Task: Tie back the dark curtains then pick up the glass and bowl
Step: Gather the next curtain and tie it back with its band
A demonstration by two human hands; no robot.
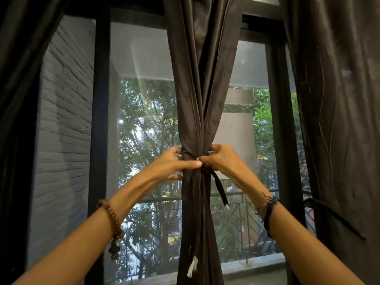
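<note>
A dark brown curtain [202, 83] hangs in the middle of the window, gathered into a narrow bundle at hand height. My left hand [172, 164] grips the bundle from the left, its thumb lying across the front. My right hand [221, 159] pinches a dark tie strap [221, 187] at the bundle's right side; the strap's loose end dangles down to the right. The part of the strap that goes around the curtain is hidden by my fingers. No glass or bowl is in view.
Another dark curtain [337, 120] hangs at the right, with a tie strap [333, 217] hanging off it. A third dark curtain [22, 68] fills the left edge. Behind are the black window frame [100, 120], a mesh screen, a balcony railing [242, 214] and trees.
</note>
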